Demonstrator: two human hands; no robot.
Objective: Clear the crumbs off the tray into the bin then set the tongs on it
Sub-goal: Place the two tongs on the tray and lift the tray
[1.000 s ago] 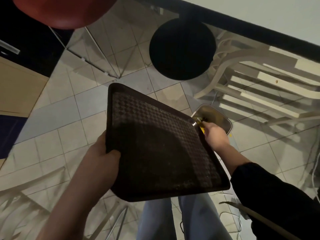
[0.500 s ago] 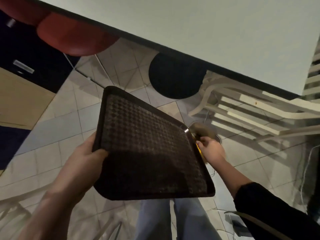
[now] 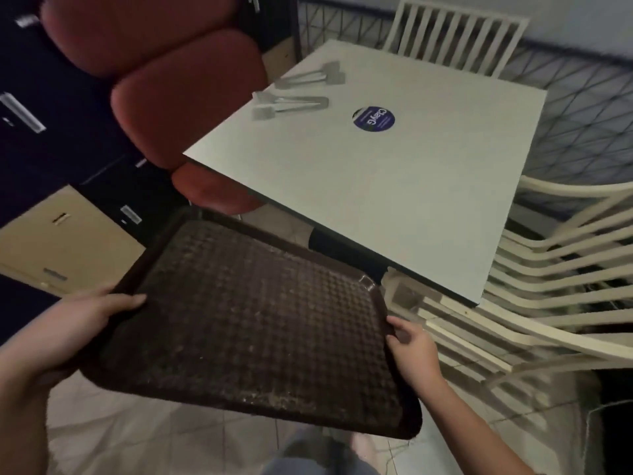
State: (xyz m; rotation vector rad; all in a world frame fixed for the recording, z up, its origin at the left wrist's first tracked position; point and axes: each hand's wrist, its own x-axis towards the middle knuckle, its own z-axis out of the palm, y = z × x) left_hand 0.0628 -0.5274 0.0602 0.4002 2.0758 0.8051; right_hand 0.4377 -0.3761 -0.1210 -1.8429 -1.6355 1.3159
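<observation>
I hold a dark brown textured tray [image 3: 246, 323] in the air in front of me, below the near corner of the white table [image 3: 394, 200]. My left hand [image 3: 82, 320] grips its left edge with the thumb on top. On the right edge, my right hand [image 3: 411, 351] clasps the rim. A few pale specks show near the tray's near edge. Two pairs of metal tongs lie on the far left part of the table: one pair [image 3: 291, 103] nearer, the other pair [image 3: 313, 77] behind it. The bin is out of view.
Red padded chairs [image 3: 185, 97] stand left of the table. White slatted chairs [image 3: 555, 286] crowd the right side, and another [image 3: 452, 36] sits behind the table. A round blue sticker [image 3: 373, 118] marks the tabletop. Dark and tan cabinets [image 3: 58, 241] line the left. Tiled floor lies below.
The view has lifted from the floor and bin up to the tabletop. The tray has come up and levelled out, and my right hand has shifted onto its right edge.
</observation>
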